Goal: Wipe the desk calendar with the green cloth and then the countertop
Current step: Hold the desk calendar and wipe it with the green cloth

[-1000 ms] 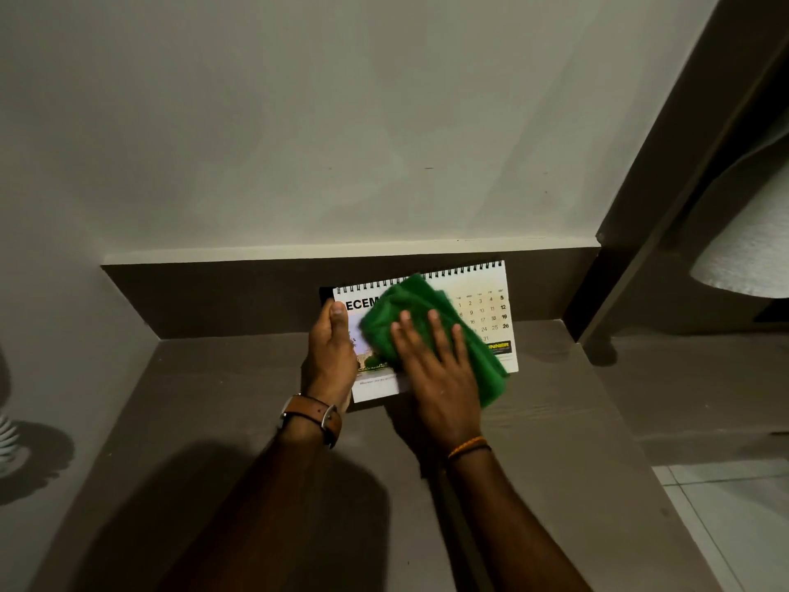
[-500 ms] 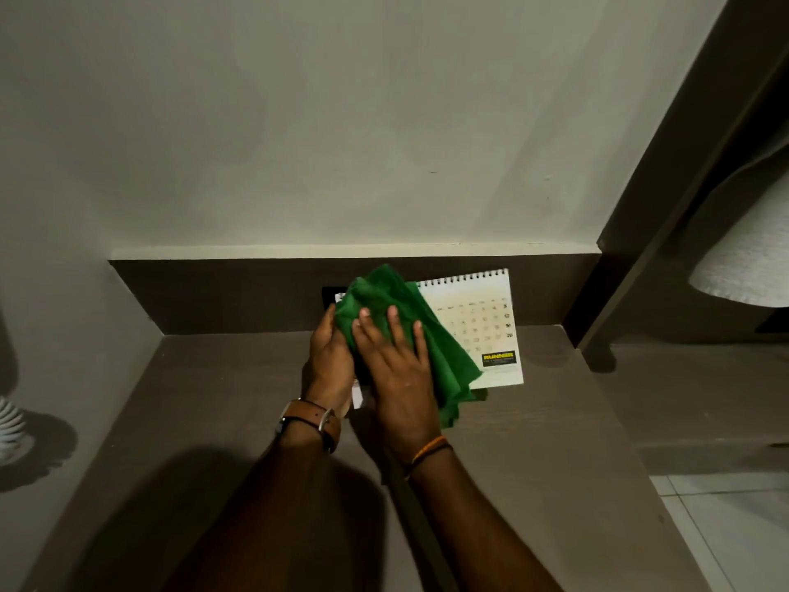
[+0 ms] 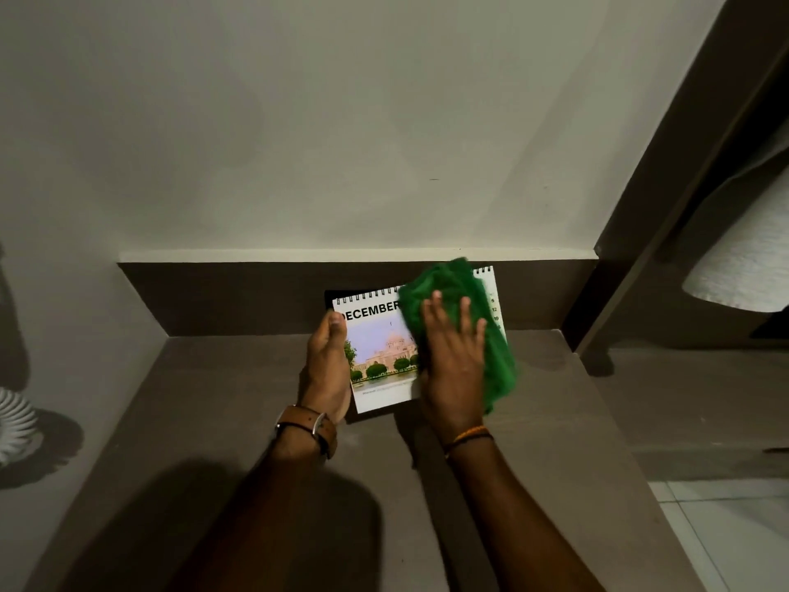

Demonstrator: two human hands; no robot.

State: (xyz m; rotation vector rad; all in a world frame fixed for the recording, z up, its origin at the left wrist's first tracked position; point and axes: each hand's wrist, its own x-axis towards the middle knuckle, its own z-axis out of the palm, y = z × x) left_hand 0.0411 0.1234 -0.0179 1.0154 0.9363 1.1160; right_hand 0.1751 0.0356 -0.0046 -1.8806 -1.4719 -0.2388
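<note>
A spiral-bound desk calendar (image 3: 375,335) showing DECEMBER and a photo of a domed building stands on the brown countertop (image 3: 222,403) against the dark back strip. My left hand (image 3: 326,369) grips its left edge, thumb on the page. My right hand (image 3: 452,356) lies flat with fingers spread on the green cloth (image 3: 461,292), pressing it onto the calendar's right half. The cloth hides most of the date grid; only a few numbers show at the right edge.
A pale wall rises behind the countertop. A dark vertical panel (image 3: 666,198) borders the right side, with a white lampshade (image 3: 743,267) beyond it. A white ribbed object (image 3: 13,425) sits at the far left. Light floor tiles (image 3: 726,531) lie at lower right.
My right hand has swept the green cloth from the calendar's left half across to its right half, uncovering the month name and photo. My left hand keeps its hold on the left edge.
</note>
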